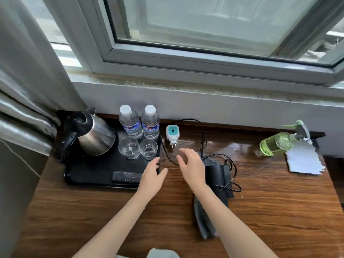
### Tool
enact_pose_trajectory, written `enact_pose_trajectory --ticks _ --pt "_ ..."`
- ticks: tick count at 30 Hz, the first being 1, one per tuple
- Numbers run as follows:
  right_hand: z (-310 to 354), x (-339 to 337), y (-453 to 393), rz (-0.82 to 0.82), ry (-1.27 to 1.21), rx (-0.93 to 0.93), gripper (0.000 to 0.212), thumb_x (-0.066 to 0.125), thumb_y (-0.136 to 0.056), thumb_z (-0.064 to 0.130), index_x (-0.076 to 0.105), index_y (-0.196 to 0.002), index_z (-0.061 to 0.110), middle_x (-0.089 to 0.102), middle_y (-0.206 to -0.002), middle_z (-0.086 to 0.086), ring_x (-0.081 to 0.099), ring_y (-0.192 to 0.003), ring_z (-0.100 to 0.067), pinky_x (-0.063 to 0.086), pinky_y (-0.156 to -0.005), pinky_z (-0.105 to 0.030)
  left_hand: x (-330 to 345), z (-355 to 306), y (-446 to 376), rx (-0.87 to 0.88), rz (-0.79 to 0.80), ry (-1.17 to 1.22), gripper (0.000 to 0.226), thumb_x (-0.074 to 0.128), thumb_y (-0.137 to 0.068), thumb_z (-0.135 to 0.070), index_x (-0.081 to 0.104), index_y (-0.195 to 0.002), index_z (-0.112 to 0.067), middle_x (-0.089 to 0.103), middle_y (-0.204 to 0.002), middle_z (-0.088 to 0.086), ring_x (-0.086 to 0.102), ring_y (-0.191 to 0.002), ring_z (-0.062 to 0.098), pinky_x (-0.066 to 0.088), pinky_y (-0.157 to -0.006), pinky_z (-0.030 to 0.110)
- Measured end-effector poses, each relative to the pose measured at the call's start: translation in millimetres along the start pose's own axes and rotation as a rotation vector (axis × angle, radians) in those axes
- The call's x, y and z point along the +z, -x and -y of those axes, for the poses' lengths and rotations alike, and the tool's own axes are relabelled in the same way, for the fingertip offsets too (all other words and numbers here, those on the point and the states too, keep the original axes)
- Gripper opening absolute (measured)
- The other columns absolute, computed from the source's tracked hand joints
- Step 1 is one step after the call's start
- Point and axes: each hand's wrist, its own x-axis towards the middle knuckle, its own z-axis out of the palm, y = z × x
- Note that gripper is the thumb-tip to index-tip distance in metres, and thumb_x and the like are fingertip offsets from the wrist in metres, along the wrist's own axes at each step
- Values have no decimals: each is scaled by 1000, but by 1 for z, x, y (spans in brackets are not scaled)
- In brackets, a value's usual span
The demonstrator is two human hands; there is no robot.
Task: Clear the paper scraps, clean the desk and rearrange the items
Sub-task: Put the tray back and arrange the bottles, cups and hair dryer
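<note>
On the wooden desk [260,202] a black tray [93,172] carries a steel kettle [95,135], two water bottles [139,123], two glasses [138,149] and a remote [126,176]. My left hand [151,175] grips the tray's right edge, thumb outside the rim. My right hand [189,166] hovers with spread fingers over the black cable [202,138] and a dark cloth [217,175]. A white and teal plug-in device [172,134] lies behind my hands. A torn white paper scrap [305,161] lies at the far right, beside a green spray bottle [277,144].
A grey curtain [24,90] hangs at the left, touching the kettle side of the desk. The window sill and wall [223,101] run right behind the desk. A grey cloth [202,220] lies under my right forearm. The desk's right edge drops off near the paper.
</note>
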Motion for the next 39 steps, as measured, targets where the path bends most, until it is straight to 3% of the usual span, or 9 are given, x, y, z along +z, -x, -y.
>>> enact_pose_trajectory --ticks 5,11,15,19,23,29,34,37,39 --pt "-7 -16 -32 20 -79 74 32 55 -97 26 60 -127 16 63 -127 1 56 -117 -15 40 -95 -26 24 -29 -32 -333 -42 476 71 55 -93 -27 19 -151 -10 43 -146 6 44 -131 20 34 -111 37" --pt "-6 -23 -65 97 -131 173 33 53 -97 33 59 -127 20 63 -124 1 57 -114 -16 46 -94 -33 39 -42 -62 -402 -205 616 63 51 -93 -17 24 -149 -5 58 -123 9 55 -116 22 42 -106 42" --pt "-16 -26 -69 94 -183 232 31 54 -97 34 61 -124 21 65 -121 2 57 -113 -15 48 -96 -36 42 -52 -65 -281 -307 643 52 49 -97 -8 32 -146 -5 54 -125 9 59 -110 21 51 -93 35" --pt "-22 -24 -63 185 -244 265 29 56 -96 32 64 -121 19 67 -117 2 59 -105 -9 46 -91 -26 45 -53 -60 -167 -386 557 54 55 -92 0 40 -143 -7 58 -98 -4 60 -89 13 52 -93 41" --pt "-16 -22 -62 277 -358 245 25 57 -97 30 66 -116 18 69 -112 2 61 -102 -8 48 -90 -24 50 -50 -47 -28 -353 420 60 57 -89 1 38 -144 -10 63 -96 4 63 -86 19 53 -92 43" --pt "2 -25 -69 386 -712 309 18 58 -96 20 67 -111 16 73 -102 -5 69 -96 -18 56 -87 -32 46 -59 -30 57 -263 439 68 59 -88 5 33 -143 -26 61 -86 1 62 -78 8 55 -82 25" --pt "15 -40 -68 376 -820 284 17 57 -95 7 69 -106 11 72 -94 -4 68 -85 -13 55 -80 -27 39 -61 -17 172 -205 449 56 62 -86 5 51 -134 -22 63 -90 1 62 -80 5 53 -80 20" --pt "9 -57 -66 252 -819 264 19 55 -96 6 70 -99 18 72 -87 3 68 -81 -3 54 -75 -19 28 -64 -23 318 -349 276 34 63 -90 -10 57 -121 -22 67 -97 -7 64 -89 6 53 -79 23" --pt "-2 -68 -63 156 -725 226 25 55 -96 6 69 -93 27 71 -82 6 66 -76 3 52 -70 -14 21 -64 -41 421 -407 -55 34 61 -90 -16 57 -123 -18 64 -111 -5 60 -101 10 53 -85 33"
